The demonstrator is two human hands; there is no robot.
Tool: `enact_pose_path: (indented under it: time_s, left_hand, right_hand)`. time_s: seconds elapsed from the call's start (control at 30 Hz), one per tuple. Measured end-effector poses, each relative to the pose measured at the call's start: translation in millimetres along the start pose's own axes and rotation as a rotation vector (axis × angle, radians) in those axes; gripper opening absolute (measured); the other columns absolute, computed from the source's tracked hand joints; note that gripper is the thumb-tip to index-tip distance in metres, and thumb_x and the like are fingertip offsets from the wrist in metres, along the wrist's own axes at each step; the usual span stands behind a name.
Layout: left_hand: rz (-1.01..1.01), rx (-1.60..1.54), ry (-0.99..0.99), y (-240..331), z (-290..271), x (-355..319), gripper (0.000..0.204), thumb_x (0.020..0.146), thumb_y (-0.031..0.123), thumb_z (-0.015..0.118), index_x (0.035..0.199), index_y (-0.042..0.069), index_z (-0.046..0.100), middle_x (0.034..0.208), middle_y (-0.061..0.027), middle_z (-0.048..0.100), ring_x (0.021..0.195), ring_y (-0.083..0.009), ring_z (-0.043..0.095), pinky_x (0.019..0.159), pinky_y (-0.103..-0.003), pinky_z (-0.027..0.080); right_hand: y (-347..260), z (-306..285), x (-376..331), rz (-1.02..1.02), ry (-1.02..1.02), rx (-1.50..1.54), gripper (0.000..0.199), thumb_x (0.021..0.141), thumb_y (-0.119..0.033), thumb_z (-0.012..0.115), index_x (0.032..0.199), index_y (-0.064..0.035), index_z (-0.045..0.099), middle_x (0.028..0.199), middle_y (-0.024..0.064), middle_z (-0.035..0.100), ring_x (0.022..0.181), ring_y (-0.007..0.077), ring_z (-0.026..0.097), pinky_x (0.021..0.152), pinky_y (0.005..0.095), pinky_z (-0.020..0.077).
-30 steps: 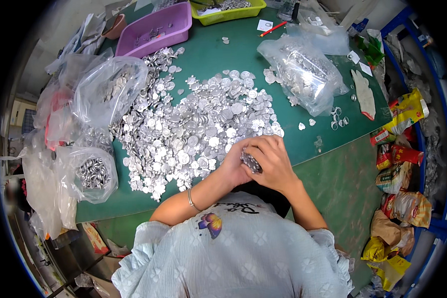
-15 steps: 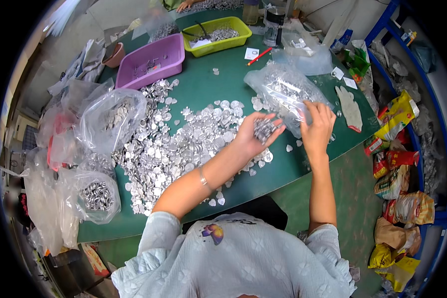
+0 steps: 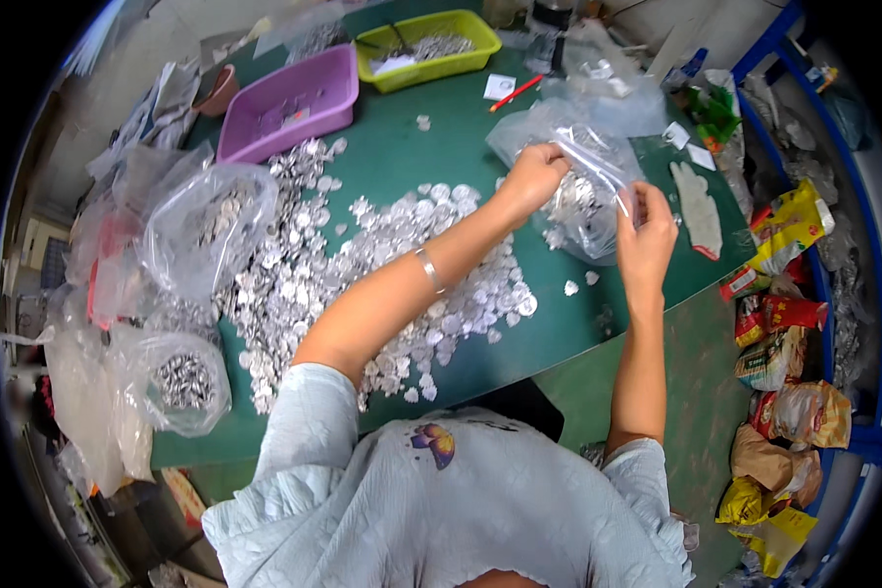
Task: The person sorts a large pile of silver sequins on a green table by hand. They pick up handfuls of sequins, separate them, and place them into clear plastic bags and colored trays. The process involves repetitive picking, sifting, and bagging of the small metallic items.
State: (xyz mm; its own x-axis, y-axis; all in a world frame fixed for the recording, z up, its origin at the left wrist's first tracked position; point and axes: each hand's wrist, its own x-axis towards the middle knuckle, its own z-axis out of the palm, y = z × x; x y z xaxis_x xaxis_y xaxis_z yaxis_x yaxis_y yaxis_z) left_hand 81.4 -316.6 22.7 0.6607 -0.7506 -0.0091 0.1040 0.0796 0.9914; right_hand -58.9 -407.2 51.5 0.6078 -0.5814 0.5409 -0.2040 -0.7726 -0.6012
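Observation:
A clear plastic bag (image 3: 601,245) with silver metal pieces (image 3: 576,199) inside lies toward the right of the green table, its mouth raised between my hands. My left hand (image 3: 537,179) reaches across the loose pieces, its fingers closed at the bag's upper edge; the metal pieces show just below it. On the bag's right side, my right hand (image 3: 649,233) pinches the plastic with thumb and fingers. A wide heap of flat silver pieces (image 3: 392,265), several heart-shaped, spreads under and left of my left forearm.
A purple basket (image 3: 340,80) and a yellow-green basket (image 3: 485,54) stand at the back. Open plastic bags of metal parts (image 3: 201,230) line the left side. A red pen (image 3: 516,93), a white glove (image 3: 697,211) and a blue shelf frame (image 3: 769,137) are right.
My left hand has turned over and moved up to the bag's mouth; the metal pieces in its palm are no longer seen there. My right hand has shifted slightly right, lifting the bag's edge.

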Motion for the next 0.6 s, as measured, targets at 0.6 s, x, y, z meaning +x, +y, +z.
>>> enact_pose_path:
  time_s: [0.6]
  left_hand:
    - [0.313,1.321,-0.053,-41,-52,-218,0.035,0.077,0.009,0.062,0.111,0.010,0.058,0.120,-0.0079,0.052,0.118,-0.0270,0.045,0.099,-0.057,0.028]
  right_hand:
    - [-24,41,-136,-0.159,-0.411,0.012,0.038,0.079,-0.013,0.064,0.112,0.0005,0.051,0.112,0.0143,0.054,0.105,0.0330,0.047,0.090,0.0414,0.0341]
